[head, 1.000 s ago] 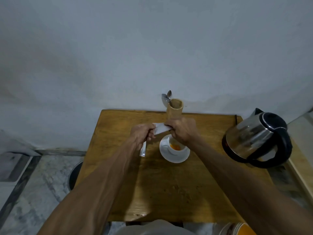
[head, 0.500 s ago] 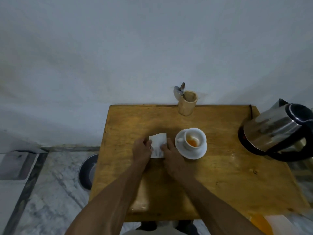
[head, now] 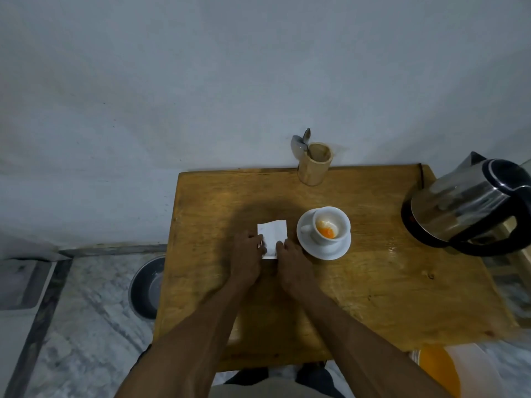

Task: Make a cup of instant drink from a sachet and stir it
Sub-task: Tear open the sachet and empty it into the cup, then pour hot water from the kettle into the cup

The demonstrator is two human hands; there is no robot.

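- White sachet (head: 273,237) lies flat on the wooden table (head: 373,297), just left of the saucer (head: 324,251).
- Left hand (head: 245,259) pins its left edge, fingers pressed together on the paper. Right hand (head: 291,262) does the same at the lower right corner. Whether either actually pinches it or only presses down, cannot tell.
- Cup (head: 330,225) sits on the saucer with orange powder at the bottom and pale residue up the wall. No water visible in it, so my read is sachet emptied, pour and stir not yet done.
- Kettle (head: 471,208) stands at the right table edge, well apart from the cup. Spoon (head: 301,145) stands in the wooden holder (head: 314,165) at the back edge.
- Risks from here:
  - sachet may hold leftover powder; folding or flicking it could scatter grains on the table
  - right hand is near the saucer; a careless sweep could nudge the cup
  - kettle is close to the table edge; a clumsy grab could tip it
  - a fast pour onto dry powder could splash or clump
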